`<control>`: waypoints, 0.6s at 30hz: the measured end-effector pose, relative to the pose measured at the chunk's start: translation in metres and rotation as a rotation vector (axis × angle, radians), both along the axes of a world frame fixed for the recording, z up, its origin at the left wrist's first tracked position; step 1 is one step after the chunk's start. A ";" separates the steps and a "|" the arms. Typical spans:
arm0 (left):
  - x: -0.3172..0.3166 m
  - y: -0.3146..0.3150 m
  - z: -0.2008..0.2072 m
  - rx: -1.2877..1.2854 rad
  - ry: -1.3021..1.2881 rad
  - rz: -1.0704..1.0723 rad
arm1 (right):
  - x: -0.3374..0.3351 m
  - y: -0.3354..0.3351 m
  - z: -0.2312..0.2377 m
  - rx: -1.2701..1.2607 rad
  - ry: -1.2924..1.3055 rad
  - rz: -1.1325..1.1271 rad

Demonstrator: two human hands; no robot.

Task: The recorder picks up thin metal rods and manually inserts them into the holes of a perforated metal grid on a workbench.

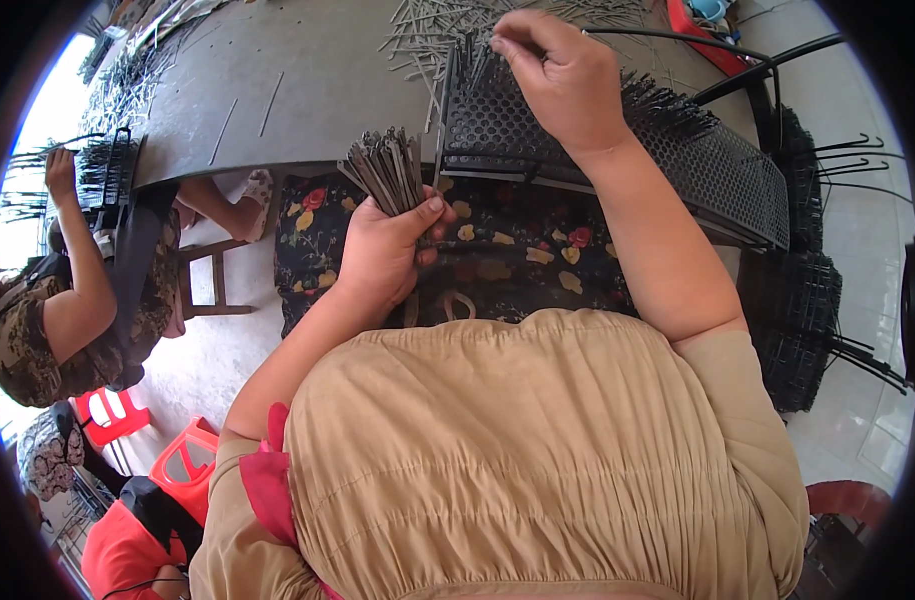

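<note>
Wrapped in the fingers of my left hand [392,240] is a bundle of thin grey metal strips [385,165], their ends fanning out upward at the table's near edge. My right hand [567,85] is raised over the far left part of a black perforated metal rack [497,125]. Its thumb and forefinger are pinched together; whatever they hold, if anything, is too small to make out. Dark strips [667,105] stand upright in rows in the rack, partly hidden behind my right hand and wrist.
Loose strips [417,40] lie heaped on the grey table [307,70], with two single strips farther left. Black racks with hooked wires [807,330] stand at the right. A co-worker [87,290] sits at the left by another rack [117,165]. Red stools [187,465] stand behind at lower left.
</note>
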State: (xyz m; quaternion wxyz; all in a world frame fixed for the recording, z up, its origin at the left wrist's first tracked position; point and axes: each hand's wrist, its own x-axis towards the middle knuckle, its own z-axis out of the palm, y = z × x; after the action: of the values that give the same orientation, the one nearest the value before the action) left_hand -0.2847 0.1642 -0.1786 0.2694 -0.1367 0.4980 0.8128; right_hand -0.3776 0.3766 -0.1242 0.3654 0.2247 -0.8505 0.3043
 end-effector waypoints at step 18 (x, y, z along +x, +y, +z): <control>-0.006 0.012 0.008 0.015 -0.029 -0.164 | 0.019 0.010 0.000 -0.450 -0.366 0.021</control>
State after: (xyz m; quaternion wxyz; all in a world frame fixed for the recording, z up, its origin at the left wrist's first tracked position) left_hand -0.2905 0.1765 -0.1701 0.3433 -0.1053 0.4976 0.7896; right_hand -0.3584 0.3869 -0.1242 0.2435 0.0882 -0.8109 0.5247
